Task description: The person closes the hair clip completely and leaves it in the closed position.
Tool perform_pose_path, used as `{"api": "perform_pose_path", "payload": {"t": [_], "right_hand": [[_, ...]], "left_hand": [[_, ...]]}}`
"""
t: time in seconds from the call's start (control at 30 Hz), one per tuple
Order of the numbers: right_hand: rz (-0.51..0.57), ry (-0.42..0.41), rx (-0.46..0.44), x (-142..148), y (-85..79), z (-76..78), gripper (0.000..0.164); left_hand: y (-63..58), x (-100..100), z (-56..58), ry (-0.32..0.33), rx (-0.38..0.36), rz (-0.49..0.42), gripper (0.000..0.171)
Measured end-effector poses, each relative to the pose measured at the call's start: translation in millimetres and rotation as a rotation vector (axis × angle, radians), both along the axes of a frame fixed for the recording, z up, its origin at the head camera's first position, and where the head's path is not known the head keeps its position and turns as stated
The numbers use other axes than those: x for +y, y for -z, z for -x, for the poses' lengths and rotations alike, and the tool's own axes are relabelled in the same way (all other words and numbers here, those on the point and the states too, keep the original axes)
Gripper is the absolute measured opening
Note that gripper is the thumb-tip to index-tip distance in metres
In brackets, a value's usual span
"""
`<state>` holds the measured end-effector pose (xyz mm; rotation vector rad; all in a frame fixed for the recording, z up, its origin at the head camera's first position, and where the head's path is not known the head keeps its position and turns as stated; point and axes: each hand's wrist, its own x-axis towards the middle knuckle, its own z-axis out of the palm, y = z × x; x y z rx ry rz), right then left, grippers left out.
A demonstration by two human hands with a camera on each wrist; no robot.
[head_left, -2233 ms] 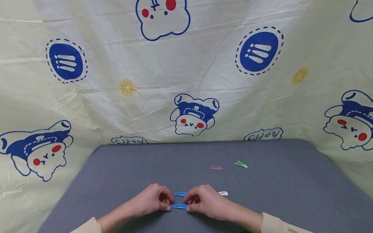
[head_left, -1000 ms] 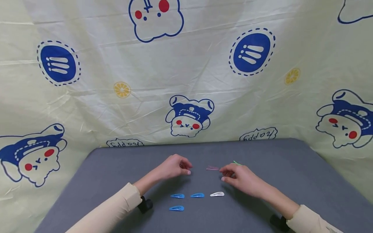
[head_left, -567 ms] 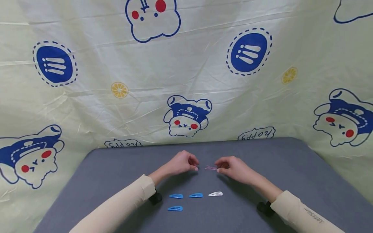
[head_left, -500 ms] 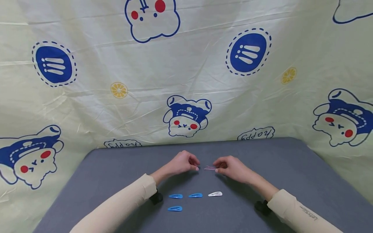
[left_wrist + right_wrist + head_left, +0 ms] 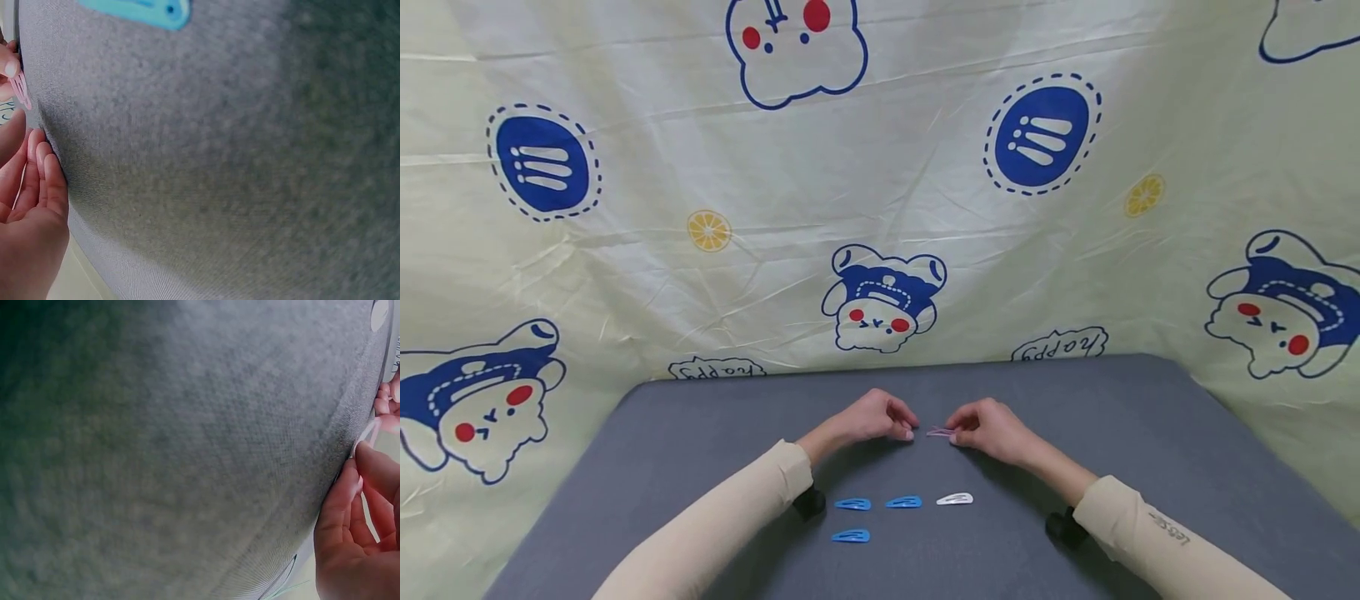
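Pinching pink clip (image 5: 938,432): right hand (image 5: 992,432)

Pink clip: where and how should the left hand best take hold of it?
Likely by its free end, coming from the left. The pink clip is slim and sticks out leftward from the right hand, whose thumb and fingers cover its other end. The left hand faces that free end, so a thumb-and-finger pinch there should suit.
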<state>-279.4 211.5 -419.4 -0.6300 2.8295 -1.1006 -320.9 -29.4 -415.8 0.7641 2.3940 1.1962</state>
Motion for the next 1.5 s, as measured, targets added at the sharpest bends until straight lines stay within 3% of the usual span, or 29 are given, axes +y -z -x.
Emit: {"api": "perform_pose_path", "payload": {"t": [0.3,0.53,1.07,1.23,1.5], "right_hand": [[0.023,0.033,-0.016,-1.2,-0.3,0.9,0.002],[0.080,0.065,-0.046,-3.9,-4.1,-4.2,0.005],[0.080,0.176,0.154,-11.7,-10.3,-19.7,0.009],[0.086,0.179,0.212,-16.5,-12.5,-26.3,0.009],[0.106,0.158,0.266,-23.1,-18.5,-34.2,0.010]], "left_hand": [[-1.5,-0.1,-4.4,-0.016,-0.006,-0.019,0.021],[-3.2,-3.6,-8.9,0.003,0.045,0.004,0.022],[-12.8,-16.3,-18.0,-0.075,0.039,-0.093,0.025],[-15.5,-20.1,-21.2,-0.092,0.037,-0.134,0.024],[-21.1,-26.2,-31.6,-0.085,0.101,-0.148,0.025]]}}
